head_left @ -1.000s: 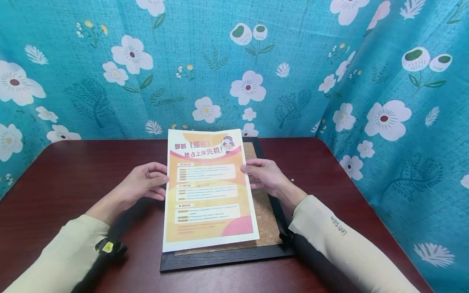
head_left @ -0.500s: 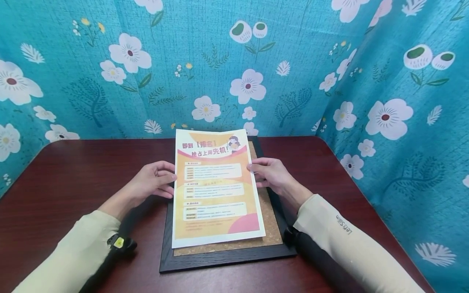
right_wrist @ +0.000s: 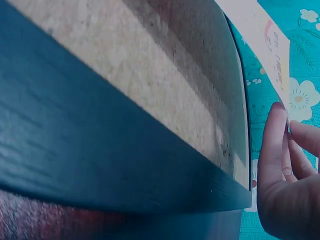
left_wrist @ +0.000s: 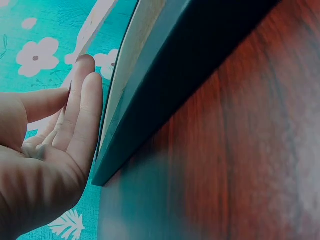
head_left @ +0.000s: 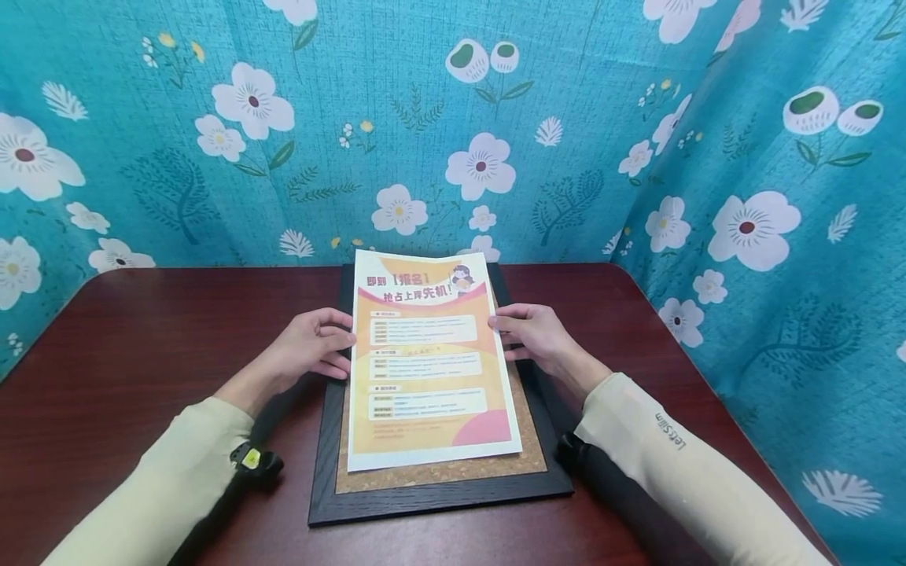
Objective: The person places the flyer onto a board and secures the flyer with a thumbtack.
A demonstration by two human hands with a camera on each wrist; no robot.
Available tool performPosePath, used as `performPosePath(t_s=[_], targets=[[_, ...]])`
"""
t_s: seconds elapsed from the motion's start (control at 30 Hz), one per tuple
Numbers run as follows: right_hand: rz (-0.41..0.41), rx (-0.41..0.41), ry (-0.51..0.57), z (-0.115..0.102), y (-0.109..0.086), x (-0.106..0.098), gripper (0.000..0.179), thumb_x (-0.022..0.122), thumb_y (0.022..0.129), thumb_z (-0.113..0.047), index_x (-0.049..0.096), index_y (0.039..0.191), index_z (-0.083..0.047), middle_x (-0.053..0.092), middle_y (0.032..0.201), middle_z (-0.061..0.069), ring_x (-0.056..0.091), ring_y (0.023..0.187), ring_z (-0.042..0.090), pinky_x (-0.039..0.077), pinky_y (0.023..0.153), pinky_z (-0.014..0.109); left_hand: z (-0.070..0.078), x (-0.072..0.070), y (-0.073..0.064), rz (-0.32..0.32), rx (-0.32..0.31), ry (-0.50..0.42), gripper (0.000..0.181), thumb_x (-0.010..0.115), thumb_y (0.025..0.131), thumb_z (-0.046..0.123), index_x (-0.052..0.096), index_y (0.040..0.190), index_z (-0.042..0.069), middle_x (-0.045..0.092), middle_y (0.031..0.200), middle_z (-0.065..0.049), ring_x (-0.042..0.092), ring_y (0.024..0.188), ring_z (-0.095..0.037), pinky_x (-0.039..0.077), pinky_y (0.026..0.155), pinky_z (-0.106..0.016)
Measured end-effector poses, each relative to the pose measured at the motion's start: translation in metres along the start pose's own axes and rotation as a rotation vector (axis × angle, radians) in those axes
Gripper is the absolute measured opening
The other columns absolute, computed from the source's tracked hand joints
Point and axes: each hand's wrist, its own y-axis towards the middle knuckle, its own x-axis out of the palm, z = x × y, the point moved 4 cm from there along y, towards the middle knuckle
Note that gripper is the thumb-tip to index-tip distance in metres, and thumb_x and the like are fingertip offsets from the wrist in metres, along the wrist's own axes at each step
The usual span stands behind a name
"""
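Note:
A printed paper flyer [head_left: 428,365], yellow, orange and pink with a white border, is held above a cork board [head_left: 442,475] in a black frame [head_left: 439,503]. My left hand [head_left: 300,354] pinches the flyer's left edge between thumb and fingers. At the opposite edge my right hand [head_left: 545,342] pinches it the same way. Both wrist views show a gap between the flyer and the board; in the right wrist view the flyer [right_wrist: 272,50] casts a shadow on the cork [right_wrist: 165,70]. The flyer covers most of the cork in the head view.
The framed board lies on a dark reddish-brown table [head_left: 177,330]. A teal curtain [head_left: 396,102] with white flowers hangs behind the table and along its right side. Small black devices [head_left: 262,468] sit under the wrists.
Both hands have carried the flyer to the right, so it now lies more centrally over the cork board. The board has stayed where it was, and both pinches have held.

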Motion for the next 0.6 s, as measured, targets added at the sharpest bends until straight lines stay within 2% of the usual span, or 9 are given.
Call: performPosePath(t_s=[0.37,0.6], targets=[[0.041,-0.010,-0.043,0.000,0.003,-0.009,0.031,0.070,0.096,-0.017,0.068,0.123,-0.003,0.073,0.105,0.015,0.072,0.082,0.023,0.062,0.068,0.040,0.003,0.008,0.006,-0.006,-0.015,-0.009,0.040,0.061,0.101,0.013,0.046,0.135,-0.003,0.070,0.112,-0.022,0.073,0.073,-0.030,0.062,0.070,-0.043],[0.040,-0.013,-0.055,0.002,0.007,-0.011,0.031,0.070,0.096,-0.017,0.068,0.124,-0.003,0.072,0.104,0.016,0.070,0.080,0.023,0.062,0.067,0.040,0.001,0.009,0.009,-0.001,-0.027,-0.006,0.039,0.060,0.102,0.012,0.046,0.135,-0.003,0.070,0.111,-0.022,0.073,0.072,-0.029,0.062,0.070,-0.042]])
